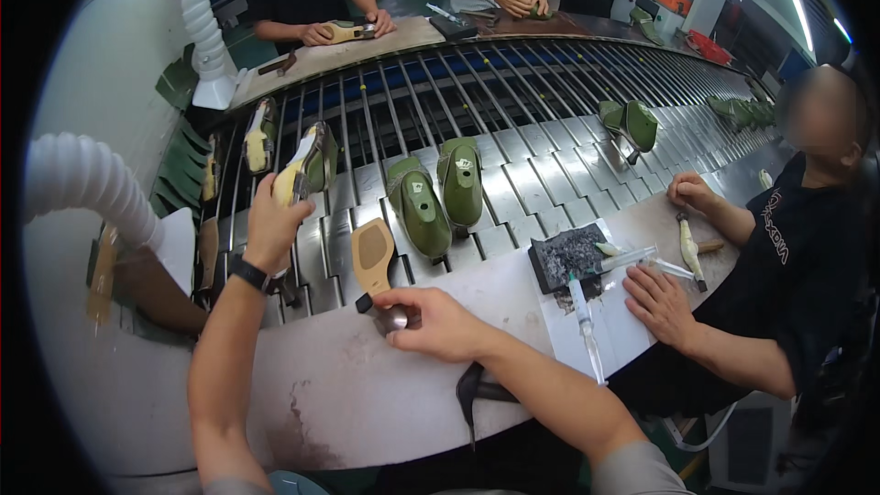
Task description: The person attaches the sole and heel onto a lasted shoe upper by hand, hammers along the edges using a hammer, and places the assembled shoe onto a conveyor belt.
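My left hand (275, 227) reaches over the slatted conveyor and grips the near end of a shoe last (316, 158), green with a yellowish underside, lying tilted on the rods. My right hand (438, 323) is above the pale worktable, closed around the heel end of a tan shoe sole (374, 252); a silvery rounded heel with a black tip shows between the fingers. Two green lasts (422, 211) stand side by side on the metal slats beyond the sole. A hammer (469, 392) with a dark head lies on the table below my right forearm.
A dark sponge-like block (568, 258) and several syringes (583, 321) lie on white paper at the right. Beside them sit a co-worker's hands (665, 307) and a wrapped hammer (689, 252). White ducts (92, 174) hang at the left. Two people work across the conveyor (513, 170).
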Tool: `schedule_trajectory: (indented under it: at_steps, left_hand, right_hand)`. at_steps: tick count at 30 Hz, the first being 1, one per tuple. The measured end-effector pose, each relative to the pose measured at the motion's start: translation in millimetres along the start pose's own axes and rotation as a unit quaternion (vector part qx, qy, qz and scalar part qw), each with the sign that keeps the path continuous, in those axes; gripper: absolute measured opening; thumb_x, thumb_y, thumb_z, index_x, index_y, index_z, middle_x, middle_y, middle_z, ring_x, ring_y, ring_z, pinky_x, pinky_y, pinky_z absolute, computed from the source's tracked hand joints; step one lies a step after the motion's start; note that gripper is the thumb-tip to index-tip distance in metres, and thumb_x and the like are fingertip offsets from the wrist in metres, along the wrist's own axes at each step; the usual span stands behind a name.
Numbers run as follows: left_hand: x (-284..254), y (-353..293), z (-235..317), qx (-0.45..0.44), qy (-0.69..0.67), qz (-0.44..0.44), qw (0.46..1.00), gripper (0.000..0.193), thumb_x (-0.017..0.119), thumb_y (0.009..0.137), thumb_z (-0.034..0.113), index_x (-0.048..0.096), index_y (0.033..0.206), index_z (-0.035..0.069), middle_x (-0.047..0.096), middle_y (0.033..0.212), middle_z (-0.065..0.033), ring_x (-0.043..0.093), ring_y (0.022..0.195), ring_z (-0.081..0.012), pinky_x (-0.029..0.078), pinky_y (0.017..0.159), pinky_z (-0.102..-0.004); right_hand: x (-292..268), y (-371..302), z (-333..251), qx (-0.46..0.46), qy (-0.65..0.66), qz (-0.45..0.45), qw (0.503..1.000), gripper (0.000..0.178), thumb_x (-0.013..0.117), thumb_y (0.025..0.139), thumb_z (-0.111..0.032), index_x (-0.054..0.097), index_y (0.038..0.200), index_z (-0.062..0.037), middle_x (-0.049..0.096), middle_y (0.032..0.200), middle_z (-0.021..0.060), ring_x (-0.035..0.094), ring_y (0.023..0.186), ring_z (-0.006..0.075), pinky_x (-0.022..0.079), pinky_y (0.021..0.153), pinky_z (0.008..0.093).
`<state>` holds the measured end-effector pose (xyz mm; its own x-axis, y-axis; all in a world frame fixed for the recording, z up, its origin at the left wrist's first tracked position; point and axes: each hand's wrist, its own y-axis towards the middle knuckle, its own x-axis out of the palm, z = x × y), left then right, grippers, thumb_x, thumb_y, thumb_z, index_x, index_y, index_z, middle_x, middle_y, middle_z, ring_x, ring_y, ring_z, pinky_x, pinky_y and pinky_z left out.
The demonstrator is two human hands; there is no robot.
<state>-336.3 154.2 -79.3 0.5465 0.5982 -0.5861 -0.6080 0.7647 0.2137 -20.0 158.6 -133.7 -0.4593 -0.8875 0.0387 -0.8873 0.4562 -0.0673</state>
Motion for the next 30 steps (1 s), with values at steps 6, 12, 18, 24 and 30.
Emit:
schedule_trajectory:
  at_steps: [6,12,18,24,30]
  left_hand:
    - [-102.8,-233.3,8.0,0.144,0.157,0.05,0.976,0.092,0.085,0.074,0.009,0.045,0.156,-0.004,0.062,0.134,-0.0244,0.064,0.123,-0.0405,0.052,0.106,-0.0457]
    - [-118.7,-330.1,-5.6,0.172,0.205,-0.001,0.964,0.085,0.092,0.074,0.01,0.055,0.151,0.002,0.06,0.141,-0.0218,0.066,0.119,-0.0422,0.057,0.1,-0.047]
    - [-95.4,-350.9,-55.1,0.062,-0.01,0.128,0.99,0.054,0.083,0.09,0.011,0.063,0.137,-0.004,0.072,0.119,-0.0208,0.073,0.104,-0.0322,0.058,0.093,-0.0408]
    - [-86.1,-355.0,-51.7,0.088,0.012,0.16,0.983,0.05,0.086,0.091,0.02,0.065,0.132,-0.002,0.076,0.111,-0.0177,0.076,0.097,-0.0287,0.06,0.087,-0.039]
    - [-85.7,-353.6,-58.7,0.091,0.032,0.16,0.982,0.05,0.086,0.091,0.021,0.066,0.132,-0.001,0.076,0.111,-0.0165,0.076,0.096,-0.0278,0.06,0.087,-0.0379]
  right_hand:
    - [69.9,-37.1,-34.8,0.051,0.196,0.176,0.963,0.02,0.077,0.099,-0.013,0.067,0.112,-0.0003,0.071,0.093,0.0038,0.065,0.089,0.0094,0.054,0.078,0.0279]
    - [157.1,-83.2,30.5,-0.091,0.002,0.283,0.955,0.019,0.074,0.101,-0.005,0.064,0.116,0.0008,0.067,0.118,0.0081,0.067,0.097,0.0118,0.055,0.085,0.0286]
    - [87.9,-109.0,2.5,-0.14,-0.405,0.305,0.851,0.037,0.086,0.087,-0.019,0.079,0.117,0.0006,0.063,0.145,0.0315,0.063,0.13,0.0434,0.052,0.107,0.0457]
    - [73.7,-95.9,-27.6,-0.157,-0.131,0.166,0.965,0.043,0.07,0.104,-0.027,0.07,0.131,0.007,0.063,0.15,0.0251,0.057,0.144,0.0319,0.042,0.123,0.0456]
    - [71.0,-63.5,-22.2,-0.001,-0.005,0.095,0.995,0.052,0.063,0.111,-0.041,0.067,0.077,-0.0024,0.062,0.063,0.0046,0.061,0.054,0.0127,0.048,0.051,0.0271]
